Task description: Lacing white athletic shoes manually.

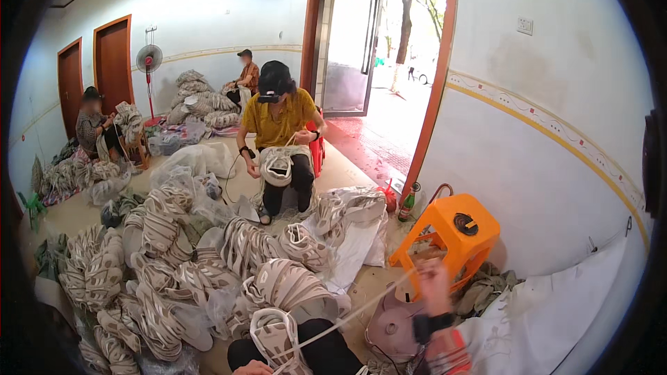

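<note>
A beige-and-white shoe upper [273,337] lies on my dark-trousered knee at the bottom middle. My left hand [252,368] shows only as a sliver at the lower edge, gripping the upper's near side. A white lace [351,316] runs taut from the upper up to the right. My right hand [432,279], blurred and raised, is closed on the lace's far end, in front of an orange stool. A black strap sits on that wrist.
The orange plastic stool [448,236] carries a black roll; a green bottle [408,203] stands beside it. A big heap of shoe uppers [174,264] spreads on the left. A person in a yellow shirt [278,121] sits opposite; two others work at the back. An open door [389,62] is behind.
</note>
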